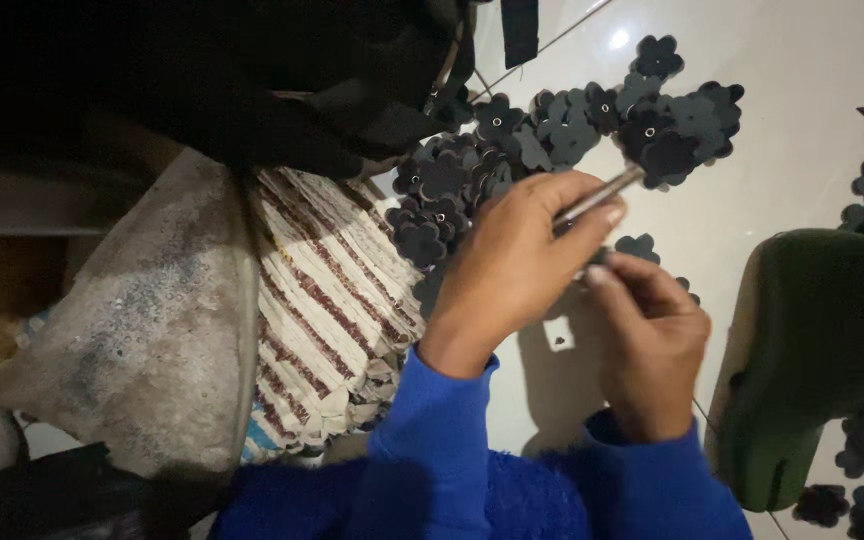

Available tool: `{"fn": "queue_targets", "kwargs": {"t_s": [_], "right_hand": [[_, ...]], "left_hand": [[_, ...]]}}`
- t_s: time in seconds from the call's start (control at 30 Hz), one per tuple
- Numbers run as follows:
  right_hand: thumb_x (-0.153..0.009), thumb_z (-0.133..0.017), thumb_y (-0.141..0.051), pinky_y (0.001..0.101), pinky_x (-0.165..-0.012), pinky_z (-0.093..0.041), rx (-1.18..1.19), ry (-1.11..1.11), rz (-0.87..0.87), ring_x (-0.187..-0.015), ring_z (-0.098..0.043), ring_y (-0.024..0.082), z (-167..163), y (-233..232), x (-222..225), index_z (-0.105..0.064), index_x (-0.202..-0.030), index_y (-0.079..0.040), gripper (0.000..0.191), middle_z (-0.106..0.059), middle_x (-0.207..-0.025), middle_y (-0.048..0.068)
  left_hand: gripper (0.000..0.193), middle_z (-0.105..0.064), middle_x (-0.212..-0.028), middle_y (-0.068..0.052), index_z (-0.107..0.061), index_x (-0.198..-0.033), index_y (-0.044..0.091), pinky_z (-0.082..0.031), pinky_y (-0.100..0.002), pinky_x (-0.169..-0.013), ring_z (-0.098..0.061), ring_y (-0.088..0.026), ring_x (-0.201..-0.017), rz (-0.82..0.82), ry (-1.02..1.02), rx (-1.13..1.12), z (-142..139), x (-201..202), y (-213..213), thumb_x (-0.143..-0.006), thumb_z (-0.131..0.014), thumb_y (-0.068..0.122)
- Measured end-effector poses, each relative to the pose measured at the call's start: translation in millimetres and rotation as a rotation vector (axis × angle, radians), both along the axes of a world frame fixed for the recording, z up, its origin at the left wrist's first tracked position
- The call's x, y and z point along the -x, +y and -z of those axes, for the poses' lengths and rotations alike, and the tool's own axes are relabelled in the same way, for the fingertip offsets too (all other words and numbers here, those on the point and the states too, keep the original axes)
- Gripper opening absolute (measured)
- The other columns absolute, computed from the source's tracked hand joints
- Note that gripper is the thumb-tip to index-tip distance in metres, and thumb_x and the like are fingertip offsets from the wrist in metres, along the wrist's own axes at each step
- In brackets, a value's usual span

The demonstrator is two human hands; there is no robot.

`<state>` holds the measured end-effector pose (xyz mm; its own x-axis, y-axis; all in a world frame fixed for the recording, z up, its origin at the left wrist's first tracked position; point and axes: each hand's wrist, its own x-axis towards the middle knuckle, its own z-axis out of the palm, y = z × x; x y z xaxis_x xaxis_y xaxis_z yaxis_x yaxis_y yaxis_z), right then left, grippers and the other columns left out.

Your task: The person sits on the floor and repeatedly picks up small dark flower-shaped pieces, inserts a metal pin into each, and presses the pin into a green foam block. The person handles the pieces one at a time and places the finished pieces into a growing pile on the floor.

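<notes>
Both hands meet at picture centre over a glossy white tiled floor (802, 130). Left hand (517, 265), fingers curled shut, grips a slim metal rod-like tool (600, 197) whose tip points toward 1 o'clock into a heap of dark flower-shaped cutouts (552, 140). Right hand (652, 340), at 4 o'clock of the left, pinches a small dark piece (600, 258), mostly hidden. Striped woven cloth (327, 310) lies at 9 o'clock; a green shoe last (802, 360) at 3 o'clock. Blue sleeves (442, 440) cover both wrists.
</notes>
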<state>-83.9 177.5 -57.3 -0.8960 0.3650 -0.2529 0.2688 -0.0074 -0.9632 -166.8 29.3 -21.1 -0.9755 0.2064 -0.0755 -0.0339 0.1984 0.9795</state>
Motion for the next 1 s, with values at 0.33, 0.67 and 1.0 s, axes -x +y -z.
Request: {"fn": "queue_targets", "kwargs": {"t_s": [0.33, 0.67, 1.0], "right_hand": [[-0.098, -0.062, -0.001, 0.0276, -0.087, -0.056, 0.623, 0.053, 0.021, -0.091, -0.066, 0.016, 9.5, 24.4, -8.6, -0.067, -0.116, 0.006, 0.019, -0.07, -0.099, 0.01], [-0.1, -0.062, 0.002, 0.0331, -0.091, -0.054, 0.694, 0.075, -0.004, -0.091, -0.065, 0.019, 6.6, 23.4, -8.9, -0.068, -0.115, 0.01, 0.018, -0.07, -0.101, 0.014], [-0.099, -0.061, 0.003, 0.0308, -0.088, -0.058, 0.171, 0.05, 0.065, -0.094, -0.07, 0.019, -18.1, 4.6, -2.8, -0.068, -0.118, 0.008, 0.021, -0.072, -0.105, 0.016]], "left_hand": [[0.029, -0.077, -0.101, -0.009, -0.075, -0.118, 0.003, -0.062, -0.029, -0.078, -0.075, -0.012, -0.09, 0.286, -0.196, -0.315, 5.6, -3.6, 2.8, -0.096, -0.067, 0.021], [0.03, -0.078, -0.086, -0.006, -0.075, -0.116, 0.003, -0.059, -0.026, -0.068, -0.073, -0.01, -0.077, 0.334, -0.347, -0.284, 4.4, -1.7, 0.0, -0.094, -0.065, 0.021], [0.022, -0.077, -0.078, -0.003, -0.076, -0.105, 0.011, -0.055, -0.028, -0.06, -0.072, -0.011, -0.067, 0.009, -0.246, 0.019, -1.8, 1.9, 2.2, -0.089, -0.07, 0.025]]}}
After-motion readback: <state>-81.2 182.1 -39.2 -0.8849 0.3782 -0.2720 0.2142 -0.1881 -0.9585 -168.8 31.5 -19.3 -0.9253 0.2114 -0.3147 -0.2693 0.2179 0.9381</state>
